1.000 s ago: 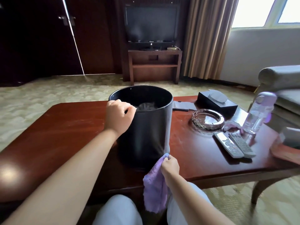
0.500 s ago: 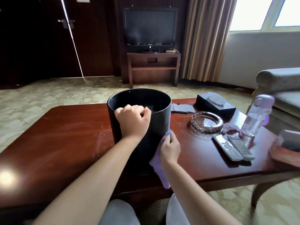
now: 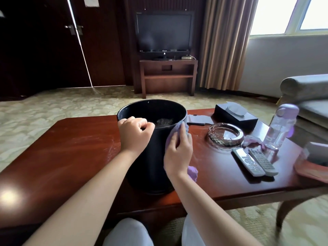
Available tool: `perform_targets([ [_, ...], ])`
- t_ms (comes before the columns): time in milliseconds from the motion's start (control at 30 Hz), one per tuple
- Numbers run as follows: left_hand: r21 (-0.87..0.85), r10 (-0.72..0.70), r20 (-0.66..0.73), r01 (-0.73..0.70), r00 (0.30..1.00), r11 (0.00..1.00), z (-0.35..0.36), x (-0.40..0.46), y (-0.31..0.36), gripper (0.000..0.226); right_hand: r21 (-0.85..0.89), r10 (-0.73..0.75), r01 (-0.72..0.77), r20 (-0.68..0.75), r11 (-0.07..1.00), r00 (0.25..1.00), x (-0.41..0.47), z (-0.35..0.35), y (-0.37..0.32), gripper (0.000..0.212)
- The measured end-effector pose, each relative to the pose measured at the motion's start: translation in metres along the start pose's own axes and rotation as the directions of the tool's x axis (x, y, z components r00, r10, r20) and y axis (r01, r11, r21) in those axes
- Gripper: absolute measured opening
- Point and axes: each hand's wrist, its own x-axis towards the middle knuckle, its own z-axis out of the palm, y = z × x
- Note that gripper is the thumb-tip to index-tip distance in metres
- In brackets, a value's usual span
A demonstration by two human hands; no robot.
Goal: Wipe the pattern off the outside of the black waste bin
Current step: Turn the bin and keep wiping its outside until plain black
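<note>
Sitting at the low wooden coffee table [image 3: 74, 153], we have the black waste bin [image 3: 152, 157] standing upright right in front of us, near the table's front edge. Something gray and crumpled lies down inside the bin.

Our left hand [image 3: 134, 137] is curled over the near rim of the bin and grips it. Our right hand [image 3: 178, 153] presses a purple cloth [image 3: 174, 132] flat against the right side of the bin, just under the rim. The fingers lie over the cloth and bend a little to hold it. One end of the cloth pokes up by the rim, and the other end hangs out below our wrist. We cannot see any pattern on the bin from here; its side looks plain black.

To the right of the bin sits a round glass ashtray [image 3: 225, 134]. Two gray remote controls [image 3: 254, 161] lie side by side closer to us. A clear water bottle with a purple lid [image 3: 281, 126] stands near the right edge. A black tissue box [image 3: 235, 117] sits at the far side of the table. Across the room a dark TV [image 3: 164, 31] rests on a wooden stand [image 3: 168, 75].
</note>
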Motion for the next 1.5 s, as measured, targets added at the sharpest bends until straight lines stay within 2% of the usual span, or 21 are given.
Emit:
perform_targets([
  [33,-0.008,0.008,0.004,-0.008,1.0,1.0,-0.002,0.0,0.0,0.036,-0.038,0.018,-0.019,-0.04,0.999,0.999,-0.003,0.001,0.006,0.041],
  [100,-0.013,0.013,0.01,-0.012,1.0,1.0,-0.004,0.001,0.0,0.036,-0.097,0.235,-0.238,-0.038,0.967,0.971,-0.013,-0.001,0.03,0.039],
  [167,-0.011,0.008,0.005,-0.008,1.0,1.0,-0.004,0.001,0.0,0.036,-0.224,0.481,-0.46,0.049,0.859,0.875,-0.022,-0.007,0.059,0.035],
  [200,-0.015,0.008,0.002,-0.008,1.0,1.0,-0.004,0.001,0.001,0.036,-0.274,0.533,-0.497,0.076,0.824,0.843,-0.025,-0.009,0.066,0.033],
  [233,-0.019,0.012,-0.002,-0.012,1.0,1.0,-0.003,0.001,0.0,0.036,-0.282,0.531,-0.493,0.072,0.823,0.845,-0.025,-0.01,0.065,0.03],
  [300,-0.021,0.027,-0.01,-0.028,1.0,0.999,-0.003,0.001,-0.001,0.036,-0.225,0.384,-0.369,0.024,0.902,0.923,-0.016,-0.008,0.046,0.024],
  [400,-0.052,0.036,-0.006,-0.036,0.999,0.998,-0.005,0.001,-0.002,0.035,-0.067,0.021,-0.021,-0.001,0.998,1.0,-0.001,-0.003,-0.005,0.031],
  [467,-0.07,0.052,-0.005,-0.052,0.999,0.996,-0.006,0.001,-0.004,0.034,-0.114,-0.272,0.269,-0.01,0.956,0.962,0.002,0.0,-0.026,0.036],
  [500,-0.079,0.064,-0.003,-0.065,0.998,0.995,-0.006,0.001,-0.006,0.034,-0.172,-0.358,0.353,0.002,0.92,0.934,0.001,0.002,-0.024,0.037],
  [567,-0.1,0.075,0.01,-0.074,0.997,0.992,-0.008,0.001,-0.007,0.033,-0.236,-0.398,0.383,-0.018,0.893,0.917,0.002,0.0,-0.009,0.041],
  [667,-0.114,0.081,0.001,-0.08,0.997,0.99,-0.008,0.0,-0.007,0.033,-0.225,-0.297,0.267,-0.115,0.937,0.948,0.007,-0.008,0.013,0.043],
  [733,-0.113,0.086,-0.009,-0.086,0.996,0.99,-0.007,0.0,-0.007,0.034,-0.286,-0.44,0.42,-0.008,0.861,0.898,0.006,-0.011,0.017,0.042],
  [800,-0.113,0.084,-0.015,-0.085,0.996,0.99,-0.007,0.0,-0.007,0.034,-0.347,-0.623,0.632,0.154,0.693,0.767,0.001,-0.013,0.018,0.044],
  [833,-0.116,0.082,-0.016,-0.084,0.996,0.99,-0.006,0.0,-0.008,0.034,-0.354,-0.647,0.66,0.175,0.662,0.743,0.002,-0.012,0.018,0.044],
  [933,-0.126,0.083,-0.017,-0.084,0.996,0.988,-0.007,-0.001,-0.009,0.038,-0.389,-0.578,0.556,0.069,0.735,0.813,0.003,-0.006,0.01,0.03],
  [1067,-0.13,0.089,-0.022,-0.092,0.996,0.987,-0.009,-0.001,-0.012,0.045,-0.439,-0.635,0.605,0.095,0.664,0.766,-0.001,-0.002,0.01,0.03],
  [1200,-0.127,0.088,-0.013,-0.089,0.996,0.988,-0.006,0.0,-0.014,0.047,-0.45,-0.493,0.41,-0.08,0.793,0.866,0.015,-0.009,0.02,0.035],
  [1333,-0.099,0.083,-0.011,-0.084,0.996,0.992,-0.006,0.0,-0.013,0.041,-0.408,-0.43,0.342,-0.143,0.846,0.892,0.017,-0.004,0.021,0.043],
  [1367,-0.098,0.084,-0.01,-0.085,0.996,0.992,-0.005,0.0,-0.012,0.039,-0.396,-0.354,0.271,-0.151,0.877,0.923,0.016,-0.004,0.02,0.045],
  [1433,-0.1,0.083,-0.009,-0.083,0.997,0.991,-0.007,0.0,-0.011,0.038,-0.35,-0.06,0.019,-0.107,0.937,0.992,0.014,-0.004,0.028,0.05],
  [1500,-0.102,0.074,-0.007,-0.074,0.997,0.992,-0.008,0.001,-0.01,0.037,-0.345,0.2,-0.195,-0.022,0.918,0.98,0.004,-0.007,0.052,0.054],
])
